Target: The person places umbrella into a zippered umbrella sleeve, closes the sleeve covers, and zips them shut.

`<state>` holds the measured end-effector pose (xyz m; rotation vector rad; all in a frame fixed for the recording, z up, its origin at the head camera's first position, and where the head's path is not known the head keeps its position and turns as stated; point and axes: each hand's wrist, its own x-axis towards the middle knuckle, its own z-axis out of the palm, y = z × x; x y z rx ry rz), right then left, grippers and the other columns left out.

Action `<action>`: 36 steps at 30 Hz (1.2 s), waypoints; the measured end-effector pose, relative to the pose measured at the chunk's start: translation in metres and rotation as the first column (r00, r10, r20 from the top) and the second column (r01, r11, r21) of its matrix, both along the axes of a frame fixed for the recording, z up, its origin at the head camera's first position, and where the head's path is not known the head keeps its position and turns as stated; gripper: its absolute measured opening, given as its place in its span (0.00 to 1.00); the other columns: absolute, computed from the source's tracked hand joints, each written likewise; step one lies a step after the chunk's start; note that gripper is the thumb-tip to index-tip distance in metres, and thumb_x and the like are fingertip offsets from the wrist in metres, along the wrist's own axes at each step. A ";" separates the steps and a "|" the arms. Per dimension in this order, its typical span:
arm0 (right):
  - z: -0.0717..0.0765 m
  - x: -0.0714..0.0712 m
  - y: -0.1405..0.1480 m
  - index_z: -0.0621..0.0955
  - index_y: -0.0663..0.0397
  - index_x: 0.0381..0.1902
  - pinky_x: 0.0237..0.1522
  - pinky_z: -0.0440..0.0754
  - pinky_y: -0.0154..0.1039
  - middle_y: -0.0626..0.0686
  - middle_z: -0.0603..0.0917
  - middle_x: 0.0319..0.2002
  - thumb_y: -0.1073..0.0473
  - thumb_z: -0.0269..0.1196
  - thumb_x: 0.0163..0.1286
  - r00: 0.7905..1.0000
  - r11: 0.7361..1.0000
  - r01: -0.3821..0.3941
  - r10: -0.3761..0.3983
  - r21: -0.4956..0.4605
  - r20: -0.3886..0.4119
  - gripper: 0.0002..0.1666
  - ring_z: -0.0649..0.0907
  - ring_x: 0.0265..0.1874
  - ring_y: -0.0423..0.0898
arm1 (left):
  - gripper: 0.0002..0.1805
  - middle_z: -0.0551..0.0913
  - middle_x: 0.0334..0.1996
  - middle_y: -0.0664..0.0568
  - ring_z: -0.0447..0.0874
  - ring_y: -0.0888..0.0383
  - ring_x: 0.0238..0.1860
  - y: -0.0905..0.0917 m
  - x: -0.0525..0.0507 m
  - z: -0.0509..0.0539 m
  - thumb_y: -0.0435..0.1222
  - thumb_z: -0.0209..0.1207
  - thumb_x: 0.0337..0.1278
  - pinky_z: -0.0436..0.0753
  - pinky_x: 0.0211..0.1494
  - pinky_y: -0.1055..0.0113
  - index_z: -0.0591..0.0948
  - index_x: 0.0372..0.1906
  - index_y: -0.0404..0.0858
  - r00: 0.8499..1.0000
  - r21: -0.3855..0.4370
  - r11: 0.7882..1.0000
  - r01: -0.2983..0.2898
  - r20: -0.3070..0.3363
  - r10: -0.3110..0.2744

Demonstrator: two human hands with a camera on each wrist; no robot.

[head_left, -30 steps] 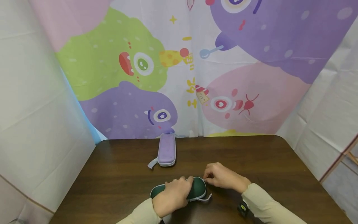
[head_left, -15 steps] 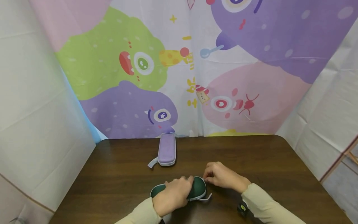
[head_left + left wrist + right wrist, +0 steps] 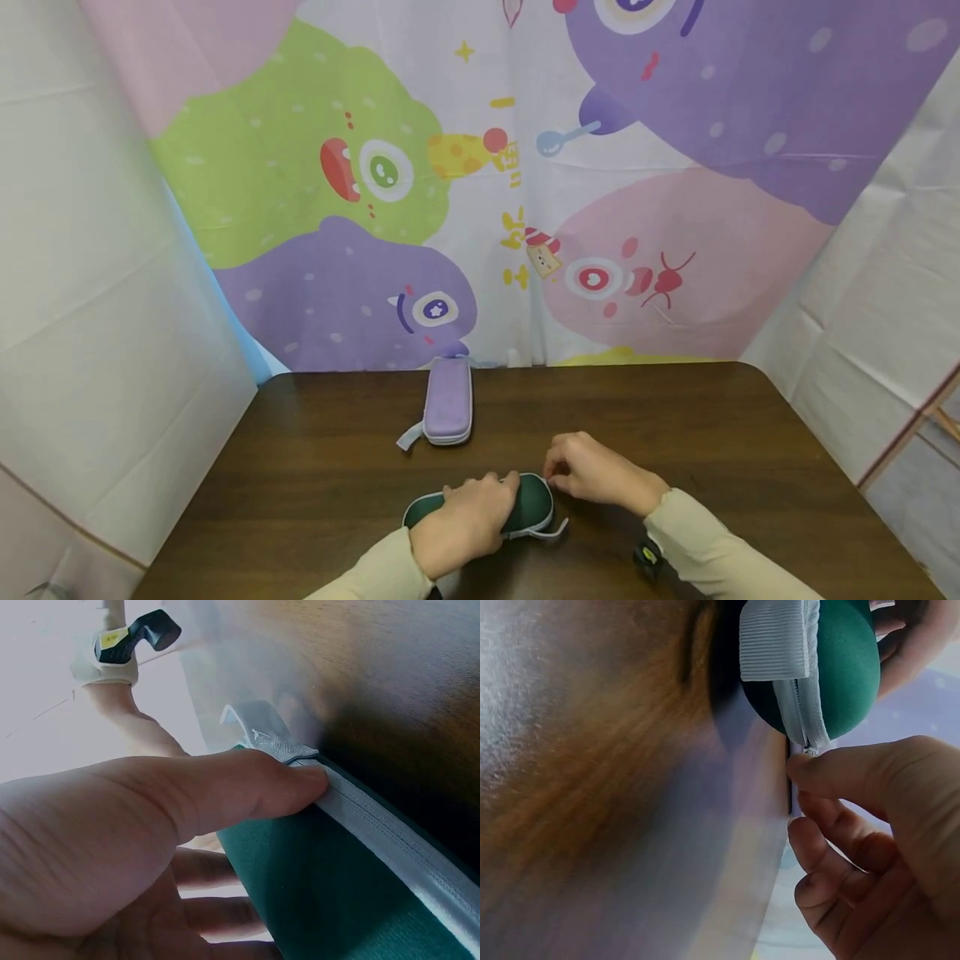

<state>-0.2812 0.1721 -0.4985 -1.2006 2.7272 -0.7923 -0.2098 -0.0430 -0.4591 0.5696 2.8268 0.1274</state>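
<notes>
A dark green zippered case (image 3: 531, 505) with grey zip edging lies on the table in front of the person. My left hand (image 3: 467, 518) grips it from above, covering its middle. In the left wrist view the thumb (image 3: 289, 784) presses on the grey zip edge (image 3: 390, 840), close to a fabric tab (image 3: 259, 727). At the case's right end, my right hand (image 3: 600, 473) pinches the zip's small pull between thumb and curled fingers. The right wrist view shows the thumb (image 3: 840, 776) right at the end of the zip (image 3: 801, 712); the fingertips mostly hide the pull.
A lilac zippered case (image 3: 448, 402) with a grey strap (image 3: 409, 437) lies farther back on the brown table (image 3: 315, 467). Behind the table's far edge hangs a cartoon-printed curtain (image 3: 495, 192). White cloth walls stand at both sides.
Hardly anything differs. My right hand and sleeve have shifted very slightly left and away, while the left hand and the green case stay in place.
</notes>
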 end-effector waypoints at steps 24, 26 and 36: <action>0.005 0.002 -0.003 0.87 0.49 0.27 0.27 0.77 0.28 0.41 0.84 0.25 0.68 0.69 0.65 0.998 1.000 0.015 -0.016 0.019 0.055 0.09 0.75 0.23 0.31 | 0.41 0.84 0.54 0.43 0.86 0.38 0.52 -0.001 -0.003 0.000 0.35 0.80 0.42 0.81 0.50 0.29 0.76 0.67 0.42 1.000 0.014 1.000 0.003 0.002 -0.003; 0.005 0.002 -0.003 0.87 0.50 0.27 0.26 0.77 0.28 0.41 0.84 0.25 0.68 0.69 0.65 0.998 1.000 0.015 -0.015 0.016 0.058 0.09 0.74 0.23 0.31 | 0.42 0.84 0.54 0.43 0.86 0.38 0.52 -0.002 -0.003 0.000 0.35 0.80 0.42 0.81 0.49 0.29 0.75 0.67 0.42 1.000 0.019 1.000 0.004 0.004 -0.004; 0.007 0.004 -0.002 0.87 0.51 0.27 0.26 0.77 0.28 0.41 0.83 0.24 0.69 0.69 0.65 0.997 1.000 0.007 -0.008 0.010 0.075 0.09 0.74 0.22 0.30 | 0.43 0.84 0.57 0.43 0.87 0.39 0.52 -0.005 -0.005 0.002 0.35 0.79 0.46 0.81 0.49 0.28 0.75 0.71 0.43 0.999 0.032 0.999 0.020 0.030 -0.021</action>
